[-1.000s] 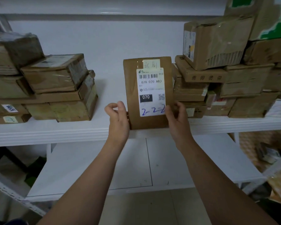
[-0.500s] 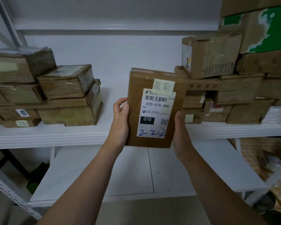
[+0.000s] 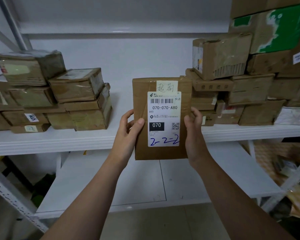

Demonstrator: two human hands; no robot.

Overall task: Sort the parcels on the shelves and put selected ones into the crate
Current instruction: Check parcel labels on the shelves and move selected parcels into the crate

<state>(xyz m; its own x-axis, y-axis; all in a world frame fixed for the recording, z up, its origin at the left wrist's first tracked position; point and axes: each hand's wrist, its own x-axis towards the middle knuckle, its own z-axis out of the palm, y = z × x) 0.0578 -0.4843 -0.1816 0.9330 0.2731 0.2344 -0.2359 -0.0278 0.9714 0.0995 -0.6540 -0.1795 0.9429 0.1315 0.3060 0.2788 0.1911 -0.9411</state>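
Brown cardboard sits nearest: a flat parcel [image 3: 161, 118] held upright in the air in front of the shelves, gripped at its side edges. The left hand [image 3: 128, 134] lays its thumb on the front face with its fingers [image 3: 128, 113] curled behind. The right hand [image 3: 194, 134] clamps the opposite edge, its fingers [image 3: 196, 113] wrapped round it. A white label [image 3: 163, 139] reads 070-070-A80, with 2-2-2 in blue pen. Below lies a white lower shelf [image 3: 111, 187]. Beyond, the upper shelf [image 3: 59, 141] carries a left stack of boxes [image 3: 76, 101] and a taller right stack [image 3: 249, 92].
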